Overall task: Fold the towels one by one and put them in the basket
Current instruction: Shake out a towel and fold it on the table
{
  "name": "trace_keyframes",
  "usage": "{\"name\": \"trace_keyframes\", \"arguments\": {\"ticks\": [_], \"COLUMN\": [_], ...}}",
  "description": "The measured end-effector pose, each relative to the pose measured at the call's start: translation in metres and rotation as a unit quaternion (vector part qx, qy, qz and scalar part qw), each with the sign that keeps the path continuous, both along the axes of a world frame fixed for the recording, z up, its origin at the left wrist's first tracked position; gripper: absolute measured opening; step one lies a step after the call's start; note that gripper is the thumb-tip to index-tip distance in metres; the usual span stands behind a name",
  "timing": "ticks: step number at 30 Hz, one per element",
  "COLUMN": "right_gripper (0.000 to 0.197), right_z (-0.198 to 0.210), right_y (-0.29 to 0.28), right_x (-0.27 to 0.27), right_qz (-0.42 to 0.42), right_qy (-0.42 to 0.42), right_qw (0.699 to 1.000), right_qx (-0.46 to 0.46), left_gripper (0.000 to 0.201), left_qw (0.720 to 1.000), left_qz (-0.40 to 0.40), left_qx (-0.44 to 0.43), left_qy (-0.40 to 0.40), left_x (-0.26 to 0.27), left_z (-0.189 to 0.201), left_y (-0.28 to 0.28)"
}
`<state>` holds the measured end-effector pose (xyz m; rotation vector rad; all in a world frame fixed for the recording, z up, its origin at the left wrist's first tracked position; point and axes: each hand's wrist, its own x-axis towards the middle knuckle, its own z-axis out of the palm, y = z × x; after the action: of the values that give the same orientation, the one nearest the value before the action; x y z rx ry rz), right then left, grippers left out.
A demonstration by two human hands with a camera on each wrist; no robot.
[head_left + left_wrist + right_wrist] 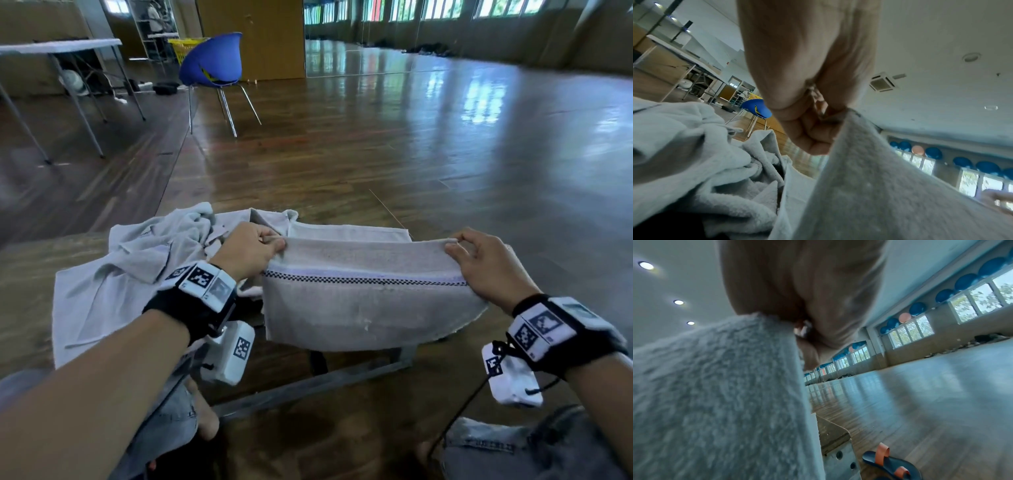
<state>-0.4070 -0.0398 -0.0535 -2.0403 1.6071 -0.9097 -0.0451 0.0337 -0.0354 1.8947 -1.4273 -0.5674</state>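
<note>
- Head view: looks forward and down from above the arms, taking in both hands, the towel [363,294] stretched between them and the wood floor [411,154] beyond.
- Left wrist view: sits close under the left hand [807,91], looking up along it to the ceiling, the towel filling the lower frame.
- Right wrist view: equally close under the right hand [818,305], tilted.
- All three views share the towel; the head and left wrist views share the blue chair [212,61].
</note>
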Motion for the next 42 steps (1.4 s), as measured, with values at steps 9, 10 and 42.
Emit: {"name": "trace_keyframes", "arguments": {"ticks": [9, 10, 42], "right_gripper": [0.018, 0.023, 0.011], "right_z": [-0.025, -0.026, -0.025], "right_y": [-0.144, -0.155, -0.006], "right_x": [0.044, 0.048, 0.133], "right_qz": [-0.048, -0.054, 0.084], "right_qy": [0.091, 0.099, -0.087], "right_qw": [0.994, 0.994, 0.988], "right_qx": [-0.021, -0.012, -0.093], "left_gripper": [0.019, 0.017, 0.022], "left_qw": [0.985, 0.984, 0.953], "left_qz": [0.019, 0.014, -0.270], "left_qx": [-0.092, -0.099, -0.064], "left_qy": [-0.141, -0.147, -0.119], "left_x": [0.014, 0.014, -0.047], "left_z": [-0.025, -0.028, -0.018], "left_y": [-0.133, -0.140, -0.070]}}
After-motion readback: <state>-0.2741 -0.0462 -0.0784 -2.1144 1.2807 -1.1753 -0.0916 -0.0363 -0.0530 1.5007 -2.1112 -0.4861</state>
